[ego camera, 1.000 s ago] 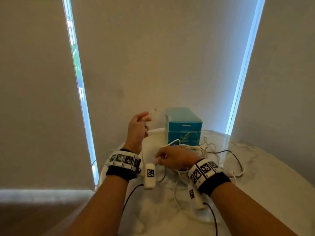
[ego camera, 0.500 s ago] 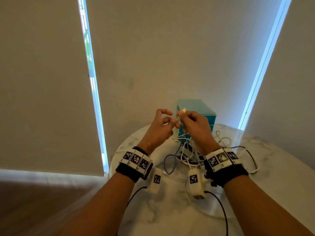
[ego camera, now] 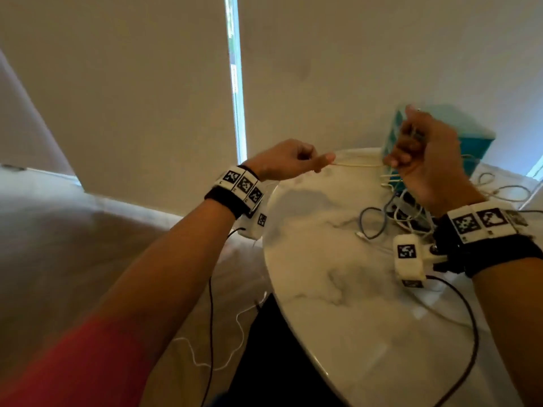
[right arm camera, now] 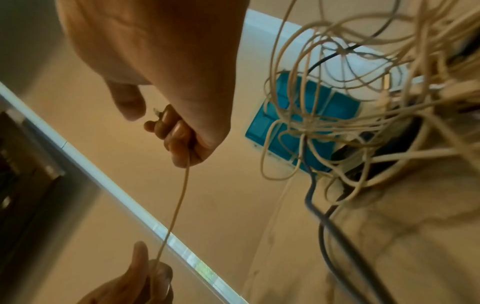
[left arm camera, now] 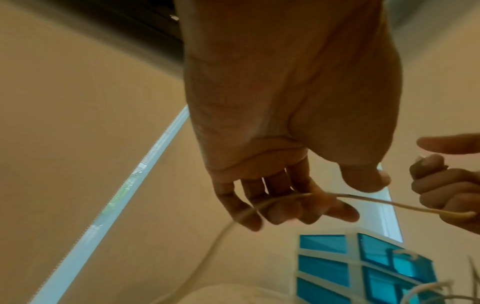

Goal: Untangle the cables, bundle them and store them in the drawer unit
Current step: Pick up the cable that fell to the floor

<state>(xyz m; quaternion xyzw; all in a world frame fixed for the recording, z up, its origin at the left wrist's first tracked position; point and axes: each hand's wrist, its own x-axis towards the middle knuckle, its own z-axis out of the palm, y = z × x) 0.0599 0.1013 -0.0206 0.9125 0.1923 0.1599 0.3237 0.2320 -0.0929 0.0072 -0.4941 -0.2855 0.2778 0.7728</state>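
Both hands, the left hand point(ego camera: 289, 160) and right hand point(ego camera: 423, 160), pinch one thin white cable point(ego camera: 357, 165) stretched between them; it looks light and limp, best held near its plug, above the tangle point(ego camera: 411, 207) by the table's point(ego camera: 338, 289) far edge.

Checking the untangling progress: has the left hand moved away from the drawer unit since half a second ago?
Yes. The left hand has pulled leftward, away from the teal drawer unit and the right hand, drawing a white cable out between the hands.

I see a round white marble desk point(ego camera: 338, 289) ahead. Pale roller blinds point(ego camera: 132, 83) hang behind it, daylight showing in the narrow gap point(ego camera: 236, 83) between them. Beige floor point(ego camera: 58, 245) lies to my left.
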